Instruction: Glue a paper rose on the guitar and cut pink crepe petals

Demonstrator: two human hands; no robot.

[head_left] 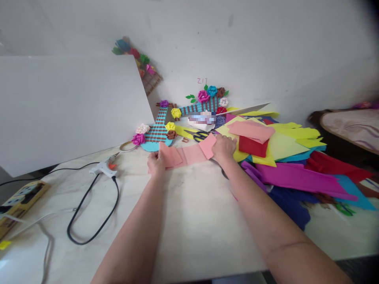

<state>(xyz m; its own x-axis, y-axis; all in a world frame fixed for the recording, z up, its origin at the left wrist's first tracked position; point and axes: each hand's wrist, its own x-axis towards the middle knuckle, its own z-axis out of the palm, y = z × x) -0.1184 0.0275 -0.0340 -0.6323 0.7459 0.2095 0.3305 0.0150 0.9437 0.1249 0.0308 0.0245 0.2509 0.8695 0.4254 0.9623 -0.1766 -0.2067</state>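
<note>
A long pink paper strip (189, 154), creased into squares, lies across the white table (183, 221). My left hand (156, 163) is closed on its left end, pinching a folded flap. My right hand (223, 148) is closed on its right end, where a square of the strip stands up. Dark scissors (222, 170) lie partly hidden under my right wrist.
A heap of coloured paper sheets (284, 157) covers the table to the right. Paper guitar crafts with paper flowers (158, 130) lean against the wall behind. A glue gun (102, 167) with a black cord lies at the left, near a yellow box (20, 199). A white board (71, 110) stands at the left.
</note>
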